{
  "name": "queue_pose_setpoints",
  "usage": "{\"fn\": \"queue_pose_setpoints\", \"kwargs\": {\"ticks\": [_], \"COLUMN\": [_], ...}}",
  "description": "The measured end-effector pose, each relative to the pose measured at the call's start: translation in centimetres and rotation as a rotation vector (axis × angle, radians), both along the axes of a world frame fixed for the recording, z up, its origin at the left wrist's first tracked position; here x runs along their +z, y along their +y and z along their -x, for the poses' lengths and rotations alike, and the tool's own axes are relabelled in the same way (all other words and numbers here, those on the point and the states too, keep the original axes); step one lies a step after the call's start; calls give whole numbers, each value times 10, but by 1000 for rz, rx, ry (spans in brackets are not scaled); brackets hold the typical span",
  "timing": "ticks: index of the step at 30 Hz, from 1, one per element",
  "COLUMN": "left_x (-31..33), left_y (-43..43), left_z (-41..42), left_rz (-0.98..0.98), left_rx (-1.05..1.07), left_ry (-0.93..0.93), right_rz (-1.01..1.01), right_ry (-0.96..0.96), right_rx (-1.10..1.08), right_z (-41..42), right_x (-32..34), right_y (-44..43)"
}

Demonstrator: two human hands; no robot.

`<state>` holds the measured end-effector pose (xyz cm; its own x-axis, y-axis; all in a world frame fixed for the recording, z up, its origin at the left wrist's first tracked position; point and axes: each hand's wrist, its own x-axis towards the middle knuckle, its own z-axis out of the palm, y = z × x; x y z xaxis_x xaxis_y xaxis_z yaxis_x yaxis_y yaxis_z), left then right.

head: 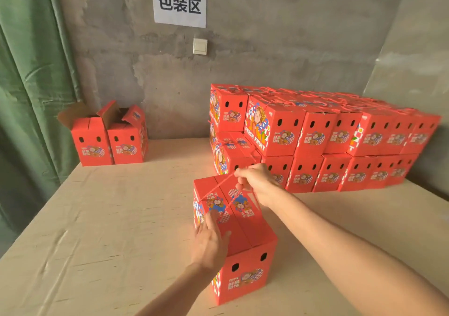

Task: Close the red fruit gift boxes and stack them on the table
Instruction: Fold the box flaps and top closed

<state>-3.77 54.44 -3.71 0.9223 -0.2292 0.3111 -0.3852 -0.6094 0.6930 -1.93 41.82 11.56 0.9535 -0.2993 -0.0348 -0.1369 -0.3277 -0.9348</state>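
Note:
A red fruit gift box (245, 264) stands in front of me on the table (109, 218), its top flaps folded down. My left hand (210, 240) lies flat on the left top flap with straight fingers. My right hand (255, 182) is raised above the far end of the box and pinches its red rope handle (218, 188), pulling the cord taut. A two-layer stack of closed red boxes (313, 140) fills the back right of the table. Two red boxes with open flaps (109, 140) stand at the back left.
A concrete wall with a white paper sign (179, 1) and a light switch (200, 46) is behind the table. A green curtain (31, 85) hangs along the left. The table's left edge runs diagonally beside the curtain.

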Motion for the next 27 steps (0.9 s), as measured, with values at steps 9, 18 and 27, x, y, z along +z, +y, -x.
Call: {"fn": "queue_pose_setpoints", "kwargs": {"ticks": [9, 18, 27], "left_x": [27, 113, 149], "left_y": [12, 1, -50], "left_z": [0, -59, -142], "left_rz": [-1, -75, 57], "left_rx": [-294, -398, -220], "left_ry": [79, -16, -33], "right_rz": [251, 330, 342], "right_ry": [-30, -183, -303], "right_rx": [-68, -126, -62], "right_z": [-15, -39, -118], "right_x": [53, 140, 181], "right_y": [32, 12, -42]}}
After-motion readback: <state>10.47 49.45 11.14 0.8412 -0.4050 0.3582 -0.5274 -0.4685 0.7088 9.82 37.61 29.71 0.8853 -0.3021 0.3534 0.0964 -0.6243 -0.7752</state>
